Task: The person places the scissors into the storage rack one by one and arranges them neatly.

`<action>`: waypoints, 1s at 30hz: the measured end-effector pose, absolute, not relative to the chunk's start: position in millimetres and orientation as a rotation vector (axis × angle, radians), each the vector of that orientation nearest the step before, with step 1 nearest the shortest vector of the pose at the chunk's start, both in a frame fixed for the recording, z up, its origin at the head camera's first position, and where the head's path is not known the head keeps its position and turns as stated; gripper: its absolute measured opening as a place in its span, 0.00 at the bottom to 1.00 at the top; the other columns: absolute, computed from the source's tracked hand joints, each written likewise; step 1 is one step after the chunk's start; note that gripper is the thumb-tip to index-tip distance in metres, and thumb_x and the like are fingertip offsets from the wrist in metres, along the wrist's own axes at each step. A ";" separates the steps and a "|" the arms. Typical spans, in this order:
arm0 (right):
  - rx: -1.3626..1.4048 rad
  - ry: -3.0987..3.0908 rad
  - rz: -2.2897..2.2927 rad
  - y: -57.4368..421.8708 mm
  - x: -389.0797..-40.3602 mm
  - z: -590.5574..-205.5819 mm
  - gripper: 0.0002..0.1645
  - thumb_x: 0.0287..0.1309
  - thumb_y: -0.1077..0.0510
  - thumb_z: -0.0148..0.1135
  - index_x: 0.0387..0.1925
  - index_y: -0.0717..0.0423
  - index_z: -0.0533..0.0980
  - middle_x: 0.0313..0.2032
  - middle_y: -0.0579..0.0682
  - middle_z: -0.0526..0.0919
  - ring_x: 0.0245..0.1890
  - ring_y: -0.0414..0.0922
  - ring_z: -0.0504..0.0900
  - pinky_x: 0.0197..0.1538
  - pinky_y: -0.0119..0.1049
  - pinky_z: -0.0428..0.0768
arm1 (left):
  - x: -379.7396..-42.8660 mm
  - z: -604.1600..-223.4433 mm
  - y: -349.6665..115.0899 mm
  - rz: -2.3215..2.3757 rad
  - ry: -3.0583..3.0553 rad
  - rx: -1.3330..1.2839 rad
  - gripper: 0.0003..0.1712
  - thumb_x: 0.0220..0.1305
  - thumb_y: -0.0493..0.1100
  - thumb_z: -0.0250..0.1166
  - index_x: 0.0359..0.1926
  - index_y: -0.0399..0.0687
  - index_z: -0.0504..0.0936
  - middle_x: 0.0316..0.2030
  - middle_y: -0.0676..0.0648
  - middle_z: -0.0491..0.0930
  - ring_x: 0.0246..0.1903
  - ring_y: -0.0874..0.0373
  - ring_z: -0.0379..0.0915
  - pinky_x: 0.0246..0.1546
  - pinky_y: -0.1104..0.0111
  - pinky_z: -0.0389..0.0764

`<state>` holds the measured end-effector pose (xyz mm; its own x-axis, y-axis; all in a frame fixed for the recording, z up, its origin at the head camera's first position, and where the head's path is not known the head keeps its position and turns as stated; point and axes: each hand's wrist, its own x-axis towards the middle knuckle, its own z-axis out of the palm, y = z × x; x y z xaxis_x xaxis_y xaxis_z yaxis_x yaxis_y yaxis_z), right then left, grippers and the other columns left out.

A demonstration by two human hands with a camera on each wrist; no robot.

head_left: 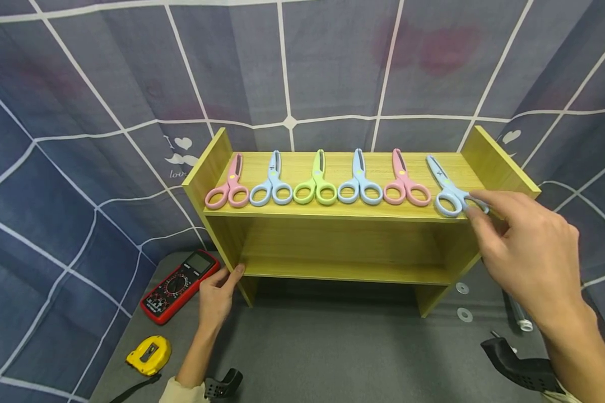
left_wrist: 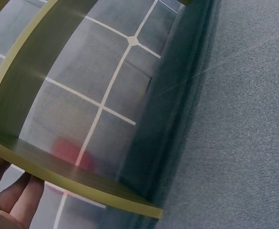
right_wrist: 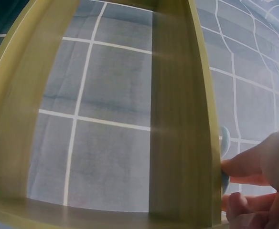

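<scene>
A pair of light blue scissors (head_left: 446,187) lies tilted at the right end of the top board of a small wooden shelf (head_left: 343,274). My right hand (head_left: 534,246) pinches its right handle loop between thumb and fingers; in the right wrist view the fingertips (right_wrist: 232,167) are at the board's front edge. Along the same board lie several more scissors: pink (head_left: 232,182), blue (head_left: 271,182), green (head_left: 316,182), blue (head_left: 359,180) and pink (head_left: 404,182), blades towards the wall. At the shelf's left side panel, my left hand (head_left: 215,299) grips the edge near the lower board.
Left of the shelf, a red multimeter (head_left: 178,286) and a yellow tape measure (head_left: 149,355) lie on the grey table (head_left: 333,352). To the right are two washers (head_left: 464,314) and a metal tube (head_left: 521,314). A checked blue curtain (head_left: 333,73) hangs behind.
</scene>
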<state>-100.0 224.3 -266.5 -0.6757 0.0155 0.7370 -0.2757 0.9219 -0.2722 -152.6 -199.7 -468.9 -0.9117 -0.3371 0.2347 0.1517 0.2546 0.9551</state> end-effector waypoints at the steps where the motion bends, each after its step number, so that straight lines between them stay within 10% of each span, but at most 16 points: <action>1: 0.185 -2.263 0.459 223.8 -101.1 -266.6 0.15 0.56 0.63 0.68 0.46 0.59 0.84 0.37 0.58 0.85 0.25 0.32 0.70 0.24 0.53 0.63 | -152.6 -468.8 -199.7 -1.699 -2.143 0.172 0.17 0.62 0.46 0.71 0.48 0.40 0.87 0.41 0.46 0.86 0.38 0.67 0.80 0.38 0.78 0.78; 10: 0.163 -2.276 0.421 221.5 -108.8 -264.7 0.16 0.58 0.63 0.66 0.49 0.60 0.82 0.28 0.59 0.82 0.22 0.55 0.75 0.21 0.53 0.61 | -152.0 -468.4 -199.9 -1.714 -2.150 0.189 0.19 0.62 0.47 0.71 0.49 0.40 0.87 0.42 0.44 0.86 0.39 0.66 0.80 0.38 0.77 0.78; 30: 0.177 -2.208 0.440 221.5 -109.5 -268.7 0.15 0.57 0.59 0.65 0.45 0.61 0.84 0.35 0.60 0.85 0.22 0.44 0.74 0.21 0.48 0.62 | -143.9 -449.5 -193.6 -1.716 -2.191 0.213 0.18 0.64 0.41 0.69 0.52 0.36 0.84 0.45 0.39 0.84 0.37 0.73 0.77 0.39 0.80 0.76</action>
